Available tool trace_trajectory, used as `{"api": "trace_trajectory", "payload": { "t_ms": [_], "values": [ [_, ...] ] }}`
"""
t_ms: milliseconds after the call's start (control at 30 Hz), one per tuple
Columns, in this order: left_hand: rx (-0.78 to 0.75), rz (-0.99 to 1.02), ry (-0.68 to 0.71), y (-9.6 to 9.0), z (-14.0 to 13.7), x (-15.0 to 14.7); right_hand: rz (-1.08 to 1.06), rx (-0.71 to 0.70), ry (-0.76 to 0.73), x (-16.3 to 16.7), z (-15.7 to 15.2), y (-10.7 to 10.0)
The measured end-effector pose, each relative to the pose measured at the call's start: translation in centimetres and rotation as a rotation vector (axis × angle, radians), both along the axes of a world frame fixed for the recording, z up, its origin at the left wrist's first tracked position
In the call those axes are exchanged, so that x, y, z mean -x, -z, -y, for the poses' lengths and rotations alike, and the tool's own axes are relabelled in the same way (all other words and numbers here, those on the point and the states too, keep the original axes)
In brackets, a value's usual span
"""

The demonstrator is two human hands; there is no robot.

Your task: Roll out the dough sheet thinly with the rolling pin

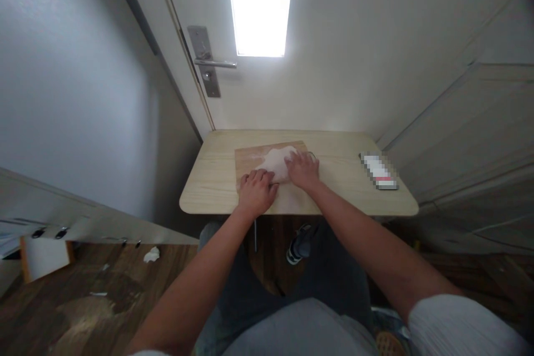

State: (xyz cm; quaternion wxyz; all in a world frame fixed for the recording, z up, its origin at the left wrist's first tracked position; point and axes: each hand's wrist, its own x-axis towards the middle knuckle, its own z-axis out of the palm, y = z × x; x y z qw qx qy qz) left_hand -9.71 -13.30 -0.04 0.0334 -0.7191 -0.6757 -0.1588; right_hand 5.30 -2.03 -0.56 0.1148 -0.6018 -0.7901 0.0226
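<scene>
The left hand [255, 190], fingers loosely bent, is touching flattened white dough [278, 162] at eight o'clock; the right hand [303, 170], fingers spread, at three. Forearms [219, 264] are converging; a tan wooden board [245, 157] is lying beneath.

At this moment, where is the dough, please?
In the head view, the dough lies on the board, near the middle of the table, with the left hand at its near left and the right hand at its right.
</scene>
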Motion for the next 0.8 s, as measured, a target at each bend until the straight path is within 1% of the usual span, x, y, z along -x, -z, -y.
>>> {"api": "trace_trajectory", "payload": {
  "t_ms": [100, 233, 367, 500, 567, 667, 800],
  "values": [
    [-0.012, 0.017, -0.053, 0.1, -0.8, -0.3, 0.035, -0.037, -0.004, 0.2, -0.2, 0.2],
    [0.040, 0.031, -0.097, 0.0, -2.2, -0.3, 0.106, -0.017, -0.024, 0.4, -1.1, 0.3],
    [0.083, 0.043, -0.102, -0.2, -3.1, 0.3, 0.194, -0.007, -0.096, 0.7, -2.6, 0.4],
    [0.114, 0.051, -0.101, -0.2, -4.2, 1.0, 0.245, -0.030, -0.219, 0.8, -4.5, 0.9],
    [0.128, 0.056, -0.100, 0.0, -5.0, 1.3, 0.254, -0.055, -0.277, 0.9, -5.4, 1.1],
    [0.153, 0.062, -0.103, 0.1, -6.4, 1.9, 0.250, -0.094, -0.323, 1.2, -6.7, 1.2],
    [0.195, 0.080, -0.118, 0.3, -8.1, 2.6, 0.212, -0.090, -0.324, 2.0, -7.9, 0.9]
  ]
}}
